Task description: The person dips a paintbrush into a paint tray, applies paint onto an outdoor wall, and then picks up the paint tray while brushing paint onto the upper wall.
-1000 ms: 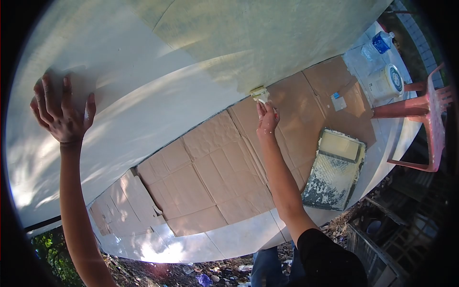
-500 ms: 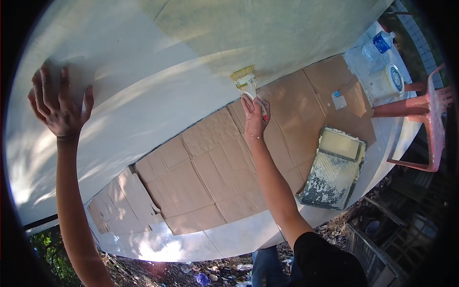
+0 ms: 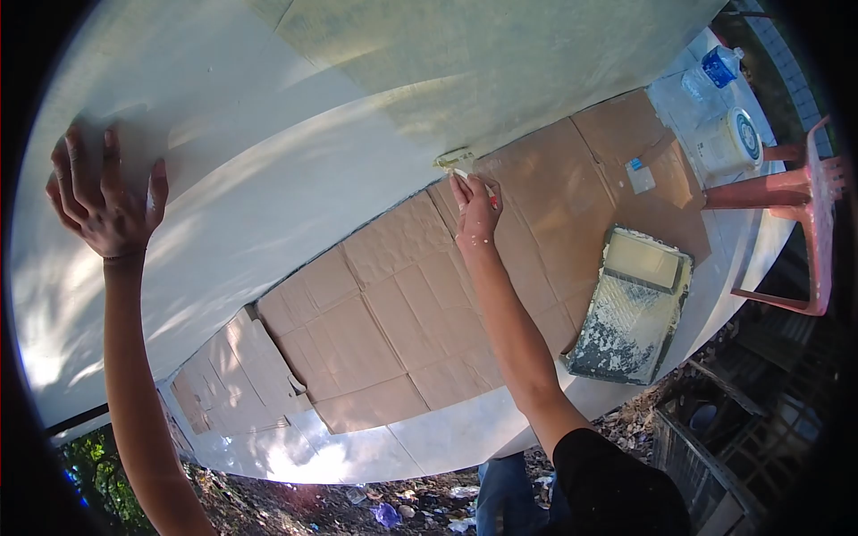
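My left hand (image 3: 109, 204) rests against the pale wall (image 3: 295, 134) on the left, fingers spread and holding nothing. Near the middle, my right hand (image 3: 479, 214) is closed around the handle of a paintbrush (image 3: 456, 162). The brush's bristles meet the wall low down, just above the cardboard (image 3: 393, 313); the handle is mostly hidden by my fingers. Small specks of paint dot my right wrist. Further up and to the right, part of the wall has a yellowish-green coat. A paint tray (image 3: 617, 332) with cream paint in its well lies right of my right forearm.
A white tub (image 3: 726, 143) and a plastic bottle with a blue label (image 3: 710, 73) stand on the tiled ledge (image 3: 357, 451) at the right. Beside them is a pink plastic chair (image 3: 809, 214). Litter-strewn ground (image 3: 420, 500) lies below the ledge's front edge.
The paintbrush has moved down the wall toward the cardboard edge and now looks flatter, with my right hand slightly lower. My left hand stays on the wall. The view has shifted slightly.
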Motion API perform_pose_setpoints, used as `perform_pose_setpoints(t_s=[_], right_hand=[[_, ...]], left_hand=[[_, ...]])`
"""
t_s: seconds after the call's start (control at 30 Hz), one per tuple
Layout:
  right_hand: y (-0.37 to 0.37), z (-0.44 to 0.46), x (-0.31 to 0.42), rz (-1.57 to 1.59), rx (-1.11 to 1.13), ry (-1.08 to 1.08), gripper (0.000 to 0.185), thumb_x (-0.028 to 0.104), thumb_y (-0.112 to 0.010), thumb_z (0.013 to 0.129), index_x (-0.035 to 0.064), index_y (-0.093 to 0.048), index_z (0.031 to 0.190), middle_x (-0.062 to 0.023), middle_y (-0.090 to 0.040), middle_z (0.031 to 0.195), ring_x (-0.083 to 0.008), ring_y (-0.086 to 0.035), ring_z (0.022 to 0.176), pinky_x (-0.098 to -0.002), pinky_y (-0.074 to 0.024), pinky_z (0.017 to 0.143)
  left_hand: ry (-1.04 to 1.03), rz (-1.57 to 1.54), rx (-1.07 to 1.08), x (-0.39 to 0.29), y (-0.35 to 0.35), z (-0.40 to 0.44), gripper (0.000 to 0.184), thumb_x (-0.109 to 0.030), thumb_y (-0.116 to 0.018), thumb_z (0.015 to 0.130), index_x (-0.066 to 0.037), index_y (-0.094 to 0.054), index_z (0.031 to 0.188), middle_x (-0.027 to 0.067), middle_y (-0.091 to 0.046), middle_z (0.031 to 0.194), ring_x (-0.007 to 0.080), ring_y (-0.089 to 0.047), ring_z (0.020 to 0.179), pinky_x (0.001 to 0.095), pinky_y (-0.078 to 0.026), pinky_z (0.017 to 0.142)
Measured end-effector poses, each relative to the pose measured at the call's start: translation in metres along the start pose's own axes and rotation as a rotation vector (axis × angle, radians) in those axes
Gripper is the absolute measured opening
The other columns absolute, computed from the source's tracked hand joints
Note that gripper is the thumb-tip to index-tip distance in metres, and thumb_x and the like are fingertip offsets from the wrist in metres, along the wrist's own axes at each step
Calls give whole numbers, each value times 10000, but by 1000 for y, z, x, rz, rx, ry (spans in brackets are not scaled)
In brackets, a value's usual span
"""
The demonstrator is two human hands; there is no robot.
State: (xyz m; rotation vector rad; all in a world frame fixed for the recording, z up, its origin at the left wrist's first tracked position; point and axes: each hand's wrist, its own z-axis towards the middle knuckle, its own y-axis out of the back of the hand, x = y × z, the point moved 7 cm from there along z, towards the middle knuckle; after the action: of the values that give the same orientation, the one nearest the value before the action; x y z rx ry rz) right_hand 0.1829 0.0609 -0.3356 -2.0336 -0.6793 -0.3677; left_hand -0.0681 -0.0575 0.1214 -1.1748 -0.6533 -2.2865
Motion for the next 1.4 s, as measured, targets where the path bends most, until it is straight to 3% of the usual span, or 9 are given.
perform_pose_setpoints(t_s=[0.2,0.3,0.4,0.6,0.7,0.8,0.97,1.23,1.4], right_hand=[[-27,-67,70,159,284,166,174,38,-533,950,8,-484,1114,-250,-615,1101,-334,-642,1064,-425,-513,1015],[-4,-31,13,48,227,113,169,39,-549,943,1,-492,1097,-223,-605,1105,-338,-641,1062,-437,-517,1013],[70,12,-46,-51,-61,82,156,37,-595,913,-8,-511,1037,-172,-573,1100,-291,-651,1004,-406,-561,951],[51,12,-39,-132,-167,78,179,26,-602,888,-6,-501,1032,-168,-575,1052,-239,-646,955,-348,-574,914],[-30,-26,0,-57,-69,-10,188,31,-589,900,8,-494,1060,-180,-592,1039,-251,-647,959,-357,-563,931],[-82,-84,71,127,237,83,166,39,-570,934,24,-491,1079,-182,-606,1062,-308,-648,1031,-400,-534,977],[-91,-108,90,134,414,206,144,54,-550,965,35,-493,1096,-167,-598,1075,-363,-634,1100,-456,-506,1011],[72,-11,-60,-96,-88,88,125,52,-599,916,-2,-534,1007,-140,-572,1074,-261,-650,969,-394,-556,938],[53,5,-66,-69,-146,48,144,36,-604,898,11,-529,1019,-137,-593,1034,-233,-645,927,-359,-567,907]], left_hand=[[-27,3,19,-3,1,3,648,-514,-575,894,-127,-451,1400,168,-453,1426,337,-430,1306,468,-309,1064],[-37,3,22,-1,0,2,648,-516,-572,896,-133,-446,1403,170,-451,1426,336,-421,1313,475,-307,1063],[-27,-1,16,-2,1,3,645,-520,-564,900,-135,-445,1403,175,-452,1423,336,-416,1318,479,-306,1063],[-24,6,35,-2,0,2,622,-525,-550,909,-128,-472,1381,175,-452,1417,343,-424,1305,483,-303,1065],[-35,27,23,-2,0,0,621,-530,-546,911,-124,-478,1376,175,-450,1417,345,-426,1298,487,-305,1064],[-31,30,27,-3,-1,1,624,-530,-543,912,-122,-475,1378,178,-446,1418,346,-430,1293,488,-314,1059],[-42,16,20,-4,0,3,624,-524,-544,913,-121,-466,1383,181,-443,1419,346,-431,1291,486,-326,1049],[-36,3,37,-6,1,-2,660,-527,-568,896,-116,-446,1398,180,-434,1421,349,-414,1307,491,-297,1058],[-28,11,32,-2,-2,-2,673,-543,-561,893,-116,-448,1401,174,-435,1417,345,-397,1320,495,-267,1074]])
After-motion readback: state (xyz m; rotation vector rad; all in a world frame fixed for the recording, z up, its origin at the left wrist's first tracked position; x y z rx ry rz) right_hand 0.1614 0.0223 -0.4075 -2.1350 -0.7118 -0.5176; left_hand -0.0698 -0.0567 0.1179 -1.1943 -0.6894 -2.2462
